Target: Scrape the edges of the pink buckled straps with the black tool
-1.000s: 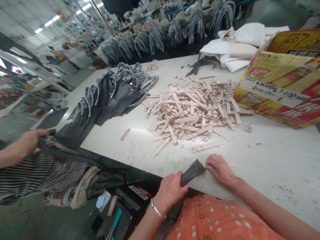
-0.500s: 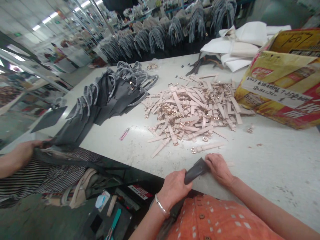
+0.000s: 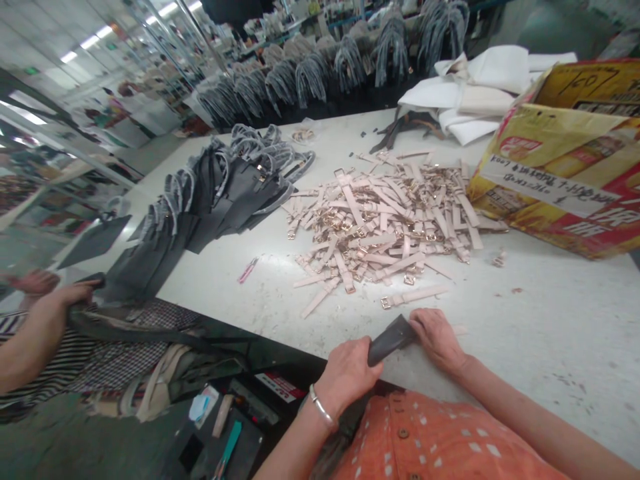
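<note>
A dark grey leather-like strap point(image 3: 389, 343) stretches between my two hands at the table's front edge. My left hand point(image 3: 351, 375), with a silver bangle at the wrist, is wrapped around it, and the strap runs on down beside my orange shirt. At its far end, the fingers of my right hand point(image 3: 438, 339) pinch the tip over the tabletop. Just beyond lies a single pale pink buckle strap point(image 3: 415, 295). Behind it spreads a heap of similar pink straps point(image 3: 385, 223) with gold buckles.
Dark grey bag pieces with wrapped handles point(image 3: 220, 187) lie left. A pink-handled small tool point(image 3: 247, 270) rests nearer. A yellow carton point(image 3: 560, 160) and white sheets point(image 3: 480, 93) stand at right. A co-worker's arm point(image 3: 43, 330) reaches in at left. Below sits a dark case point(image 3: 245, 437) with a teal tool.
My hands and the grey strap stay almost where they were. At the left, the co-worker's hands have shifted, and a second hand now shows. The view has moved very slightly.
</note>
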A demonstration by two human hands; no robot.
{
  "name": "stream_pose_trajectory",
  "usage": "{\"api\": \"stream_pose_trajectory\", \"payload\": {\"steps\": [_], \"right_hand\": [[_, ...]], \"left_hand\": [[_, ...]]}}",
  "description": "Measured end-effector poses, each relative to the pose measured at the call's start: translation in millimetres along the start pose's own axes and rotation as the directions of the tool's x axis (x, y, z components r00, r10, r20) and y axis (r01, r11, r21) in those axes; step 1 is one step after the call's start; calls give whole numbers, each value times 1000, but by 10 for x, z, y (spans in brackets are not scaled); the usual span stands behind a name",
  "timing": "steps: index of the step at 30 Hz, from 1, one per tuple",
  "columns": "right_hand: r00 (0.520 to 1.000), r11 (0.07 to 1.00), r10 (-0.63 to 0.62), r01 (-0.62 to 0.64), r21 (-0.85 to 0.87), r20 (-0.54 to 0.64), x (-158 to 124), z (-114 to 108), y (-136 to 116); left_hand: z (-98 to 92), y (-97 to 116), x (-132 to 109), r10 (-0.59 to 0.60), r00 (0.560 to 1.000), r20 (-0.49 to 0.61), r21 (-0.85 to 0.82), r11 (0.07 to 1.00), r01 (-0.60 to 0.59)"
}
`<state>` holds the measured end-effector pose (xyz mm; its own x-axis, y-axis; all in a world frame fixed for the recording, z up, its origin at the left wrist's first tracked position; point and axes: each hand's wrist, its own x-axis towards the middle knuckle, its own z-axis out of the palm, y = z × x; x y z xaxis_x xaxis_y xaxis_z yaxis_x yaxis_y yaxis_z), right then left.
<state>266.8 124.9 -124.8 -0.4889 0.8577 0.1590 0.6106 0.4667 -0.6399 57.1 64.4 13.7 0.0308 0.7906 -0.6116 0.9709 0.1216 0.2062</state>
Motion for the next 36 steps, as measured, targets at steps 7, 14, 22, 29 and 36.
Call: {"api": "stream_pose_trajectory", "payload": {"steps": [7,14,22,29,36], "right_hand": [[1000,1000,-16,16,-10,-26,14,-34,-21],[1000,1000,-14,14,7,1,8,-33,-23],[999,994,-33,31,102,13,-39,-97,-5],[995,987,-97,96,125,4,-87,-187,-7],[996,998,-49,45,53,73,-140,-222,25]], "left_hand": [[-42,-178,-40,-15,1000,7,5,1000,15],[11,-193,-102,12,1000,4,55,998,-12],[86,-158,88,-24,996,-84,-59,998,19],[63,-274,-84,-60,995,-78,-56,997,56],[163,-91,-231,-52,996,-79,6,999,53]]}}
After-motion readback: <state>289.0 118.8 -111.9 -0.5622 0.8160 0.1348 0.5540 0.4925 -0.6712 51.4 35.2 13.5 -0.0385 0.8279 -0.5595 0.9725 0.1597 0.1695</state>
